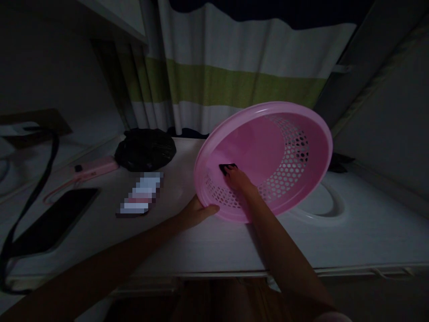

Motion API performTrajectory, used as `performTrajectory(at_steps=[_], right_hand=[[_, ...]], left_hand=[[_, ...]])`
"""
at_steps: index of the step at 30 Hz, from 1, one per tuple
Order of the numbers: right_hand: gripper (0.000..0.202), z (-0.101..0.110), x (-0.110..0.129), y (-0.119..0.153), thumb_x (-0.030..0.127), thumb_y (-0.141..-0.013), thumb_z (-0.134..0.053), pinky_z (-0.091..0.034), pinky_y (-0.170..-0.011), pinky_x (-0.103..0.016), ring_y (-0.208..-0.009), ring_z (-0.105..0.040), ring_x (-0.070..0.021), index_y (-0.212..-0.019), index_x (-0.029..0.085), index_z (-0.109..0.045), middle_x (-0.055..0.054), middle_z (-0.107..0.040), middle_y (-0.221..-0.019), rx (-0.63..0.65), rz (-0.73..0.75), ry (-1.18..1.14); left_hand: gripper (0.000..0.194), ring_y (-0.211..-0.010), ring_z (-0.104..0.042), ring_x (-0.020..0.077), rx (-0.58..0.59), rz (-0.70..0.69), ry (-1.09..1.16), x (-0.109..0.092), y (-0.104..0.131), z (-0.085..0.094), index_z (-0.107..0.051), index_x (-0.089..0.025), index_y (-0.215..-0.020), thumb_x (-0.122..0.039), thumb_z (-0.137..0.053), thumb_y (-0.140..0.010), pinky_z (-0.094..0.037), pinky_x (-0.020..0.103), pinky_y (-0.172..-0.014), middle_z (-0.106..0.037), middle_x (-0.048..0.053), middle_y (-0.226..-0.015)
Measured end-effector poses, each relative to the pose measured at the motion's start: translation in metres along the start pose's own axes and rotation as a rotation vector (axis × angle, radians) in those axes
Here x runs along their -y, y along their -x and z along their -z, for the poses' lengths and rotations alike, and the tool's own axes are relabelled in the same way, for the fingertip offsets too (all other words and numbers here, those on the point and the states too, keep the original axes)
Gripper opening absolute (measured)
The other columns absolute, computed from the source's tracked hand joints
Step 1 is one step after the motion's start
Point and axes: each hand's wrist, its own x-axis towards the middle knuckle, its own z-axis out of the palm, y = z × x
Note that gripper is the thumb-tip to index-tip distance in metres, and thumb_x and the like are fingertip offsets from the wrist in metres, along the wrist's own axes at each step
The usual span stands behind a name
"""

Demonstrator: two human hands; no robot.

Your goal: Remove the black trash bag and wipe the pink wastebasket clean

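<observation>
A pink plastic basket point(264, 138) with round holes in its lower wall is tilted above the white desk, its opening facing me. My left hand point(197, 212) grips the near left rim, the thumb over the edge and the other fingers hidden behind it. Inside the basket, my right hand point(238, 179) is closed on a small black cloth point(228, 168), pressed against the inner left side. Dim light hides the cloth's details.
On the desk point(208, 250) at left lie a lit phone point(140, 194), a dark tablet point(56, 219), a pink power strip point(97, 167) and a black plastic bag point(145, 150). A white ring-shaped piece point(337, 210) lies at right. A striped curtain point(234, 80) hangs behind.
</observation>
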Motion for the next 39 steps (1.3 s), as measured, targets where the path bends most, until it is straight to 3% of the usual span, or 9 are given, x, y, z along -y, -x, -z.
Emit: performTrajectory(at_steps=[5, 10, 16, 21, 27, 33, 39], right_hand=[[0.047, 0.010, 0.005, 0.005, 0.021, -0.087, -0.036, -0.029, -0.103, -0.030, -0.124, -0.035, -0.0149, -0.133, 0.014, -0.032, -0.006, -0.037, -0.136, -0.003, 0.271, -0.244], [0.048, 0.018, 0.014, 0.011, 0.022, -0.084, -0.040, -0.030, -0.103, -0.029, -0.123, -0.036, -0.0140, -0.132, 0.015, -0.035, -0.004, -0.038, -0.135, -0.016, 0.397, -0.395], [0.047, 0.021, 0.010, 0.011, 0.017, -0.081, -0.043, -0.035, -0.099, -0.028, -0.116, -0.046, -0.0148, -0.128, 0.019, -0.042, -0.003, -0.046, -0.129, 0.024, 0.366, -0.368], [0.047, 0.015, -0.001, 0.006, 0.015, -0.077, -0.048, -0.039, -0.094, -0.030, -0.112, -0.050, -0.0188, -0.123, 0.023, -0.049, -0.003, -0.051, -0.126, 0.042, 0.224, -0.231], [0.043, 0.013, -0.004, 0.005, 0.018, -0.076, -0.050, -0.043, -0.087, -0.029, -0.104, -0.055, -0.0208, -0.118, 0.023, -0.054, -0.006, -0.057, -0.119, 0.051, 0.070, -0.146], [0.045, 0.016, -0.007, 0.004, 0.017, -0.076, -0.048, -0.039, -0.091, -0.028, -0.109, -0.052, -0.0201, -0.121, 0.021, -0.052, -0.007, -0.053, -0.123, 0.095, 0.089, -0.080], [0.046, 0.024, 0.006, 0.013, 0.015, -0.074, -0.051, -0.040, -0.092, -0.029, -0.108, -0.053, -0.0204, -0.119, 0.024, -0.053, -0.005, -0.055, -0.121, 0.123, 0.184, -0.127]], left_hand=[[0.052, -0.107, -0.052, 0.0270, -0.005, 0.016, 0.019, 0.001, -0.001, 0.000, -0.054, -0.012, -0.111, -0.027, -0.064, -0.063, -0.037, 0.043, -0.096, -0.060, 0.012, -0.113], [0.051, -0.106, -0.052, 0.0270, -0.042, 0.109, 0.104, 0.002, 0.000, -0.006, -0.055, -0.012, -0.111, -0.027, -0.065, -0.063, -0.037, 0.042, -0.096, -0.059, 0.012, -0.113], [0.047, -0.105, -0.053, 0.0248, 0.001, 0.085, 0.108, 0.005, -0.002, -0.010, -0.057, -0.013, -0.107, -0.027, -0.068, -0.063, -0.035, 0.044, -0.098, -0.060, 0.011, -0.112], [0.056, -0.107, -0.052, 0.0245, -0.061, 0.077, 0.119, -0.003, -0.002, -0.010, -0.053, -0.014, -0.112, -0.028, -0.071, -0.061, -0.035, 0.043, -0.098, -0.058, 0.011, -0.114], [0.047, -0.105, -0.054, 0.0244, -0.199, 0.057, 0.134, -0.013, 0.001, -0.011, -0.057, -0.012, -0.104, -0.035, -0.067, -0.065, -0.037, 0.041, -0.096, -0.062, 0.011, -0.106], [0.050, -0.095, -0.059, 0.0243, -0.313, 0.032, 0.126, -0.018, 0.000, -0.009, -0.058, -0.010, -0.101, -0.035, -0.071, -0.059, -0.043, 0.039, -0.089, -0.065, 0.012, -0.100], [0.033, -0.098, -0.057, 0.0234, -0.236, 0.049, 0.026, -0.013, 0.002, -0.006, -0.061, -0.011, -0.093, -0.022, -0.063, -0.062, -0.040, 0.038, -0.092, -0.065, 0.009, -0.098]])
